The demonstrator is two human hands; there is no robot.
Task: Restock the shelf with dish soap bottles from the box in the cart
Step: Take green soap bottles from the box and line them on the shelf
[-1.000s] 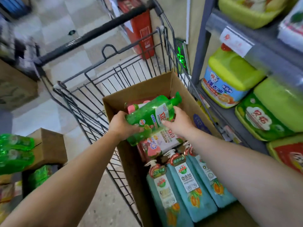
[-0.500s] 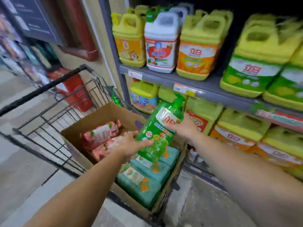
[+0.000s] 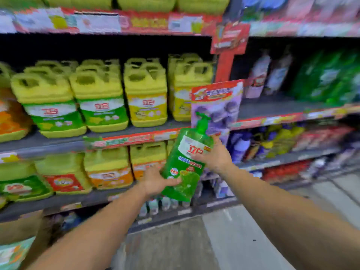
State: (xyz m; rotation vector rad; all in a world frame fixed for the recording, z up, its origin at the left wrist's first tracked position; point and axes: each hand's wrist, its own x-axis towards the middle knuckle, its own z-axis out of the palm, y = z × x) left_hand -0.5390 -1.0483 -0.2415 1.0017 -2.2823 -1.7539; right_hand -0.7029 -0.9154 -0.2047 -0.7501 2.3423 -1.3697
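A green pump bottle of dish soap with a white and red label is held up in front of the shelves, tilted with its pump to the upper right. My left hand grips its lower part from the left, thumb across the front. My right hand grips its upper part at the label from the right. The box in the cart shows only as a blurred corner at the bottom left, with teal bottles in it.
Grey shelves carry rows of yellow detergent jugs. A purple promo sign sticks out just behind the bottle. To the right stand green refill bags and mixed bottles. Small bottles line the bottom shelf. Grey floor lies below.
Both hands have lifted the green bottle out of the box and carried it up and to the right, from over the cart to in front of the shelves. The view has swung with it.
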